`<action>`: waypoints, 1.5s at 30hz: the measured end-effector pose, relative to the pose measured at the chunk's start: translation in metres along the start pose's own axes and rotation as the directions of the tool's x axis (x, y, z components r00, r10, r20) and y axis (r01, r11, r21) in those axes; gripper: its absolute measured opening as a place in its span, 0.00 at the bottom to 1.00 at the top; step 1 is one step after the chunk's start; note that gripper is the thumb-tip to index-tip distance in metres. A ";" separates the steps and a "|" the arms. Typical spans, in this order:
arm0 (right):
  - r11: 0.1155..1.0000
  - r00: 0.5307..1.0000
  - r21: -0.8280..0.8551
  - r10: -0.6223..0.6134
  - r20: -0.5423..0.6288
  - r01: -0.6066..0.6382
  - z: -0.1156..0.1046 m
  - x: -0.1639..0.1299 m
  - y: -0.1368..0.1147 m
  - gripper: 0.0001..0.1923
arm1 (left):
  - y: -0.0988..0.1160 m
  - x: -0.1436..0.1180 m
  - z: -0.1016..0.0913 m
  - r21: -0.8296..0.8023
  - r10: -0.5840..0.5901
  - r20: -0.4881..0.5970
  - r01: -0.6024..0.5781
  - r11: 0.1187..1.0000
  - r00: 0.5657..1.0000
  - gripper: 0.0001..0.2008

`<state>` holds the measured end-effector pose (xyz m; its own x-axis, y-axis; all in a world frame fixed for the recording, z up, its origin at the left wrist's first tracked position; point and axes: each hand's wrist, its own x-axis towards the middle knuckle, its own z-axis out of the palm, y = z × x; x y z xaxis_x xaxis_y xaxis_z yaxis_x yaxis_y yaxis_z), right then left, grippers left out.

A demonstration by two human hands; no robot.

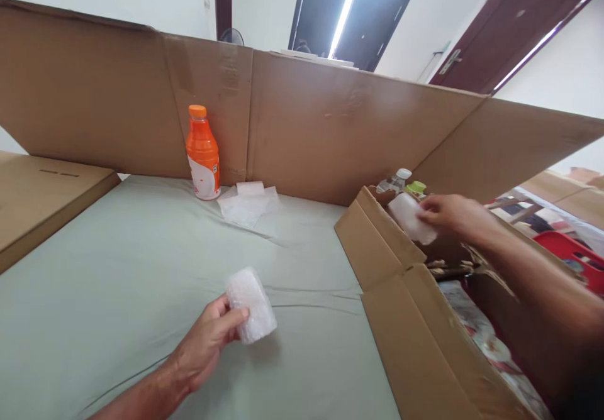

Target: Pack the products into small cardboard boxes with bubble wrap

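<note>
My left hand (pixel 214 329) grips a small block-shaped bundle of bubble wrap (pixel 251 307) above the green-grey table cover (pixel 306 357); whatever the wrap encloses cannot be made out. At the right, my right hand (pixel 446 214) pinches a whitish, translucent wrapped piece (pixel 411 217) over the opening of a cardboard box (pixel 394 234). Behind that piece a clear bottle with a white cap (pixel 396 181) and a green-yellow cap (pixel 416 187) show inside the box. My right hand is slightly blurred.
An orange bottle (pixel 202 156) stands upright at the back, beside flat bubble wrap sheets (pixel 245 209). A tall cardboard wall (pixel 325 124) closes the far side. On the left lies a flat cardboard box (pixel 51 200). Far right, a red plastic thing (pixel 566 256) shows past the box.
</note>
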<state>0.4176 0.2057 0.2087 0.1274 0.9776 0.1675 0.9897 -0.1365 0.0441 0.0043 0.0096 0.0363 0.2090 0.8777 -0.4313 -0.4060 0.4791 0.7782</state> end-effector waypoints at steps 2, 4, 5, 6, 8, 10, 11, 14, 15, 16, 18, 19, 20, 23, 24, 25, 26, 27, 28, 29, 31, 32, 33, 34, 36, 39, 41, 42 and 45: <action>0.994 0.991 0.103 -0.031 -0.129 0.044 -0.027 -0.002 -0.014 0.05 | 0.019 0.013 -0.006 -0.032 0.047 -0.044 -0.049 0.998 0.998 0.22; 0.941 0.978 0.294 -0.118 -0.173 0.166 -0.043 -0.004 -0.054 0.05 | 0.045 0.033 -0.007 -0.057 0.128 -0.106 -0.134 0.989 0.986 0.20; 0.894 0.973 0.389 -0.174 -0.152 0.221 -0.045 -0.005 -0.082 0.04 | 0.059 0.045 -0.007 -0.065 0.170 -0.134 -0.180 0.982 0.976 0.19; 0.854 0.969 0.459 -0.230 -0.085 0.243 -0.042 -0.004 -0.114 0.04 | 0.075 0.060 -0.006 -0.070 0.205 -0.152 -0.218 0.973 0.967 0.17; 0.798 0.948 0.526 -0.314 -0.054 0.295 -0.029 0.002 -0.182 0.02 | 0.106 0.093 -0.003 -0.077 0.249 -0.179 -0.266 0.961 0.952 0.15; 0.742 0.932 0.590 -0.359 -0.051 0.318 -0.012 0.010 -0.239 0.03 | 0.132 0.124 -0.004 -0.067 0.272 -0.228 -0.294 0.953 0.935 0.19; 0.685 0.922 0.654 -0.382 -0.054 0.322 -0.006 0.013 -0.258 0.04 | 0.141 0.137 -0.007 -0.053 0.277 -0.268 -0.301 0.952 0.923 0.22; 0.500 0.891 0.797 -0.443 -0.101 0.339 -0.004 0.011 -0.274 0.06 | 0.144 0.152 -0.026 0.018 0.289 -0.367 -0.304 0.953 0.884 0.31; 0.463 0.884 0.816 -0.452 -0.118 0.346 -0.007 0.006 -0.265 0.06 | 0.138 0.150 -0.033 0.048 0.294 -0.384 -0.299 0.953 0.875 0.32; 0.445 0.883 0.827 -0.452 -0.124 0.344 -0.011 0.000 -0.249 0.06 | 0.129 0.145 -0.040 0.081 0.299 -0.395 -0.291 0.953 0.869 0.34; 0.460 0.912 0.834 -0.393 -0.117 0.305 -0.020 -0.015 -0.204 0.07 | 0.108 0.128 -0.049 0.151 0.300 -0.404 -0.261 0.954 0.864 0.35; 0.488 0.936 0.829 -0.334 -0.113 0.274 -0.023 -0.025 -0.176 0.08 | 0.098 0.118 -0.052 0.186 0.296 -0.405 -0.239 0.953 0.865 0.35; 0.524 0.960 0.818 -0.257 -0.112 0.236 -0.027 -0.035 -0.146 0.10 | 0.088 0.107 -0.055 0.219 0.289 -0.399 -0.215 0.952 0.870 0.35; 0.635 0.992 0.766 -0.014 -0.122 0.103 -0.037 -0.071 -0.048 0.14 | 0.069 0.084 -0.066 0.331 0.277 -0.387 -0.148 0.932 0.879 0.34; 0.669 0.995 0.742 0.042 -0.093 0.041 -0.040 -0.086 -0.015 0.15 | 0.064 0.081 -0.072 0.413 0.292 -0.411 -0.109 0.904 0.863 0.32; 0.702 0.996 0.712 0.084 -0.037 -0.033 -0.043 -0.102 0.016 0.16 | 0.060 0.081 -0.078 0.476 0.303 -0.388 -0.092 0.875 0.871 0.30; 0.735 0.993 0.669 0.114 0.039 -0.110 -0.044 -0.118 0.044 0.17 | 0.056 0.082 -0.084 0.492 0.299 -0.408 -0.069 0.868 0.863 0.26; 0.771 0.983 0.609 0.128 0.134 -0.184 -0.045 -0.134 0.069 0.17 | 0.052 0.084 -0.088 0.515 0.306 -0.395 -0.068 0.855 0.866 0.23; 0.809 0.965 0.537 0.135 0.225 -0.238 -0.043 -0.149 0.090 0.17 | 0.048 0.086 -0.090 0.555 0.312 -0.351 -0.073 0.829 0.883 0.22; 0.848 0.946 0.456 0.142 0.291 -0.268 -0.040 -0.163 0.107 0.17 | 0.044 0.088 -0.089 0.582 0.317 -0.315 -0.082 0.809 0.895 0.20; 0.923 0.922 0.291 0.138 0.361 -0.252 -0.029 -0.185 0.126 0.14 | 0.036 0.087 -0.077 0.628 0.328 -0.235 -0.115 0.770 0.915 0.19; 0.948 0.917 0.226 0.125 0.379 -0.223 -0.022 -0.193 0.130 0.13 | 0.033 0.084 -0.065 0.639 0.339 -0.211 -0.133 0.758 0.917 0.19; 0.964 0.912 0.185 0.102 0.397 -0.189 -0.015 -0.199 0.131 0.12 | 0.030 0.080 -0.050 0.649 0.345 -0.186 -0.149 0.746 0.920 0.19; 0.974 0.906 0.166 0.074 0.417 -0.156 -0.008 -0.204 0.129 0.11 | 0.027 0.076 -0.033 0.659 0.355 -0.165 -0.165 0.734 0.920 0.21; 0.979 0.892 0.171 0.020 0.452 -0.109 0.003 -0.210 0.123 0.07 | 0.022 0.067 0.002 0.681 0.358 -0.105 -0.196 0.706 0.928 0.25; 0.986 0.902 0.142 0.021 0.432 -0.091 0.013 -0.213 0.117 0.09 | 0.015 0.055 0.048 0.711 0.335 0.017 -0.247 0.659 0.942 0.29; 0.991 0.917 0.095 0.050 0.395 -0.095 0.014 -0.212 0.118 0.11 | 0.010 0.048 0.070 0.730 0.322 0.093 -0.284 0.621 0.942 0.28; 0.992 0.926 0.071 0.067 0.371 -0.100 0.013 -0.212 0.119 0.12 | 0.007 0.046 0.079 0.739 0.316 0.122 -0.299 0.604 0.941 0.28; 0.997 0.947 0.031 0.056 0.317 -0.069 0.015 -0.209 0.123 0.16 | -0.001 0.039 0.099 0.754 0.321 0.187 -0.345 0.559 0.928 0.25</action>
<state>0.5137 -0.0131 0.1643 0.1970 0.9687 -0.1512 0.9800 -0.1990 0.0019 0.1012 0.0442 0.0639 0.2298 0.9711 -0.0652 0.3721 -0.0258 0.9278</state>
